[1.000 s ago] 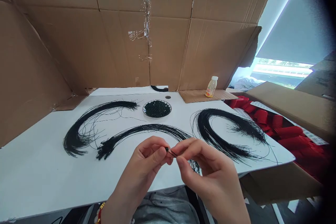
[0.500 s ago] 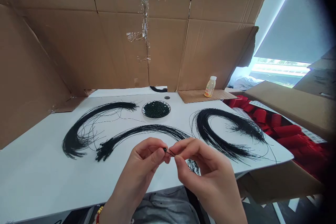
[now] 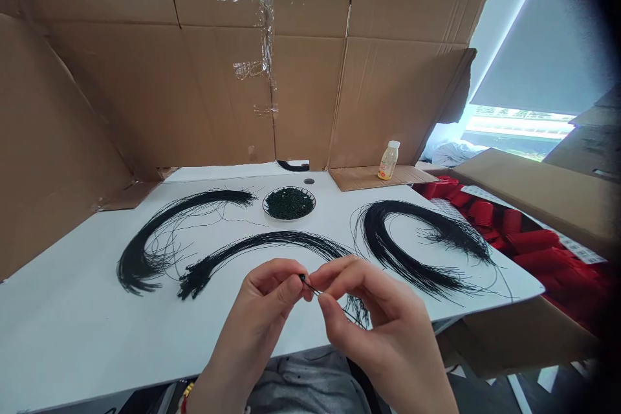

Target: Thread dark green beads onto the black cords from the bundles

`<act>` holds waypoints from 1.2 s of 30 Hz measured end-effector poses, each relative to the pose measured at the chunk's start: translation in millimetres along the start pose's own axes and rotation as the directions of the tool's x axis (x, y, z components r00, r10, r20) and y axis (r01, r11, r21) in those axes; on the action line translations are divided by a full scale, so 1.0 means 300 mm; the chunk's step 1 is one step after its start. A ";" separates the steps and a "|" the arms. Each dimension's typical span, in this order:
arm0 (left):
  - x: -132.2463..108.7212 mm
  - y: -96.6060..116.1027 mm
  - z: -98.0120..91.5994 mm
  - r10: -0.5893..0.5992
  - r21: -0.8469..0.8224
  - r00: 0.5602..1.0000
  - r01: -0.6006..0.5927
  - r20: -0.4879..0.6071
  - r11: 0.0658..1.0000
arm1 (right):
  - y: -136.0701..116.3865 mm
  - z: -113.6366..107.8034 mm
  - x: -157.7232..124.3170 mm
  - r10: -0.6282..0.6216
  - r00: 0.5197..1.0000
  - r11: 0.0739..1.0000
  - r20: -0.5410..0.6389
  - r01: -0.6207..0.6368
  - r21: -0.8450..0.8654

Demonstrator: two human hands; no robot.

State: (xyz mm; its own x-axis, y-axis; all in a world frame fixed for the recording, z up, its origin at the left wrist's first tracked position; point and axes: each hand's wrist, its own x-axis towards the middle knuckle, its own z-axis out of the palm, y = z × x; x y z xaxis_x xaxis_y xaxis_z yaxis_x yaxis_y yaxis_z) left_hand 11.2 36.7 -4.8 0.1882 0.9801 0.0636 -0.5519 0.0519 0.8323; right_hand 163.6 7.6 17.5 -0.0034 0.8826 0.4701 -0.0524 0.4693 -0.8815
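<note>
My left hand (image 3: 272, 301) pinches a small dark bead (image 3: 303, 277) between thumb and forefinger. From the bead a thin black cord (image 3: 313, 289) runs to my right hand (image 3: 371, 304), whose thumb and fingers are closed on it. Both hands are held close together above the near edge of the table. Just behind them lies a bundle of black cords (image 3: 272, 236) with a thick knobbly end at its left. A shallow dish (image 3: 289, 218) heaped with dark green-black beads (image 3: 290, 202) stands farther back.
Two more bundles of black cords curve on the white table (image 3: 87, 330), one at the left (image 3: 145, 239) and one at the right (image 3: 383, 239). Cardboard panels (image 3: 204, 90) wall the back and left. A small bottle (image 3: 389, 160) and a box of red spools (image 3: 531, 242) are at the right.
The dark bead has shifted slightly left in my left fingertips. My right fingertips are a little lower and farther left, and more doubled black cord shows between the hands.
</note>
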 end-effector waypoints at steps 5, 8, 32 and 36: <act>-0.003 -0.007 0.018 -0.027 -0.085 1.000 0.026 -0.009 0.996 | 0.003 0.006 -0.001 0.065 0.997 0.996 -0.049 -0.062 0.056; -0.001 -0.013 0.022 -0.055 -0.114 0.998 0.053 -0.009 0.992 | 0.007 0.010 -0.001 0.048 0.997 0.998 -0.063 -0.045 0.045; -0.030 -0.046 0.060 -0.065 -0.187 0.976 0.026 -0.208 0.982 | 0.025 0.016 -0.004 -0.092 0.994 0.995 -0.060 0.089 -0.045; -0.030 -0.049 0.056 -0.042 -0.163 0.974 0.005 -0.225 0.987 | 0.026 0.010 -0.004 -0.157 0.987 0.982 -0.036 0.152 -0.115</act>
State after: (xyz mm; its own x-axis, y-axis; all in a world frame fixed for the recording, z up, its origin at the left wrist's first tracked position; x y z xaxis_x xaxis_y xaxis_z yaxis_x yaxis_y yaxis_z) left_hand 31.4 24.0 -8.4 0.0238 0.9950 -0.0967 -0.6763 0.0872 0.7314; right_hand 160.1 10.1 10.2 0.0409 0.7985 0.6006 0.0629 0.5979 -0.7991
